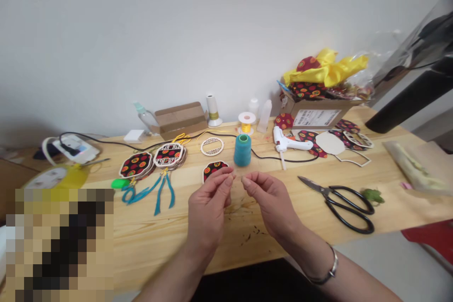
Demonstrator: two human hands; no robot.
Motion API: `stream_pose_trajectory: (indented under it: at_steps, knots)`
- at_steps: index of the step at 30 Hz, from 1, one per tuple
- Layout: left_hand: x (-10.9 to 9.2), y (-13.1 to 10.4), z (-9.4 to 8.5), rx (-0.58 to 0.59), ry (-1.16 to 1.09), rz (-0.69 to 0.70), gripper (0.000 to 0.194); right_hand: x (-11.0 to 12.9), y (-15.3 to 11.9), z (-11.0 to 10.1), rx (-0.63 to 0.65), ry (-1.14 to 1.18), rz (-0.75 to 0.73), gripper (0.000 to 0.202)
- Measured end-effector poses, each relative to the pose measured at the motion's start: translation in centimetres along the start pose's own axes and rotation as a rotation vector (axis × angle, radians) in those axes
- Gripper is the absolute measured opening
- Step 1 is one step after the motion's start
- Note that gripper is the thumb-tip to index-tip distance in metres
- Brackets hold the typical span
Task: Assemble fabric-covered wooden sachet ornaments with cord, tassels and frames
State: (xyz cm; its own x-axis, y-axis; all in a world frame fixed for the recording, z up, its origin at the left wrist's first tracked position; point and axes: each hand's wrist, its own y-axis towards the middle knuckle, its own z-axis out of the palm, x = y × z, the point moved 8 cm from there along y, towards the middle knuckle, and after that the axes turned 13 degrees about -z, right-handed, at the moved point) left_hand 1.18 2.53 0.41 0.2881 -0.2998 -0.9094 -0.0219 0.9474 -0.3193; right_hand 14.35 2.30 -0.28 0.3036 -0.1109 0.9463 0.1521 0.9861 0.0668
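My left hand and my right hand are raised over the middle of the table, fingertips a small gap apart. Thumb and forefinger of each are pinched together; whatever they hold is too small to make out. Just behind them stands a spool of teal thread. A dark patterned fabric piece lies partly hidden behind my left fingers. To the right of my right hand rest black-handled scissors, blades pointing left. Small dark scraps are scattered on the wood below my hands.
On the left lie stacked patterned ornaments with teal tassels. A white glue gun and its black cord cross the back. Behind it stands a cardboard box heaped with fabric. Yellow thread sits near the wall.
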Motion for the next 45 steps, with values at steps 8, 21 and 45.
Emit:
stream_pose_trajectory:
  at_steps: [8, 21, 45]
  knots:
    - [0.2, 0.2, 1.0, -0.003, -0.028, 0.004, 0.013, -0.1, -0.1, 0.7, 0.062, 0.071, 0.024, 0.017]
    - [0.6, -0.1, 2.7, -0.041, -0.074, -0.021, 0.018, 0.8, 0.4, -0.4, 0.139, 0.047, 0.024, 0.019]
    - [0.6, 0.8, 4.2, -0.135, -0.14, -0.037, 0.026, 4.4, 1.7, -0.7, 0.35, -0.192, -0.101, 0.027]
